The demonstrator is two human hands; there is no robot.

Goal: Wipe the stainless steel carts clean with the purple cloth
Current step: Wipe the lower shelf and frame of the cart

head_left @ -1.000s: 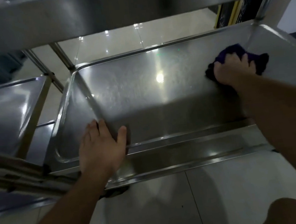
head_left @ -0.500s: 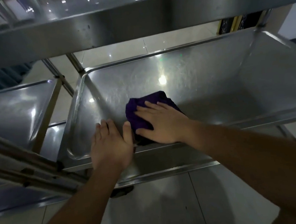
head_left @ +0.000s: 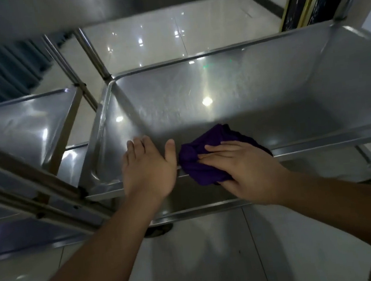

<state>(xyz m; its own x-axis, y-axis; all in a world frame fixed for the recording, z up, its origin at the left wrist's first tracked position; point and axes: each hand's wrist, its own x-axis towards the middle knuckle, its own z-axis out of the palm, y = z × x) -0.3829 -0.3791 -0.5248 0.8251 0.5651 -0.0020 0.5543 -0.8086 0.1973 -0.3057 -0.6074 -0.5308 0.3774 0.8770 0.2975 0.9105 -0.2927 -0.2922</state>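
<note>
A bunched purple cloth (head_left: 201, 161) lies draped over the near rim of a stainless steel cart's tray shelf (head_left: 233, 103), part of it on the tray floor and part hanging down the outer lip. The right hand (head_left: 246, 170) lies flat on the cloth, fingers extended and pointing left along the rim, pressing the fabric down rather than clutching it; the forearm comes in from the lower right. Just left of the cloth, the left hand (head_left: 147, 167) rests on the same rim, palm down, fingers straight and reaching into the tray, thumb spread toward the cloth and nearly touching it; its grip holds nothing.

Beyond the cloth the tray floor runs bare and shiny to its far wall and to the right wall, with ceiling lights mirrored in the metal. The tray's left wall rises just beyond the left hand. An upper shelf (head_left: 119, 0) of the cart overhangs the tray across the top of the view. Left of the cart stands a second cart (head_left: 25, 125), its tray close alongside with the upright posts between them. Below the cloth lies a glossy tiled floor (head_left: 215, 263); a dark caster shows under the near rim.
</note>
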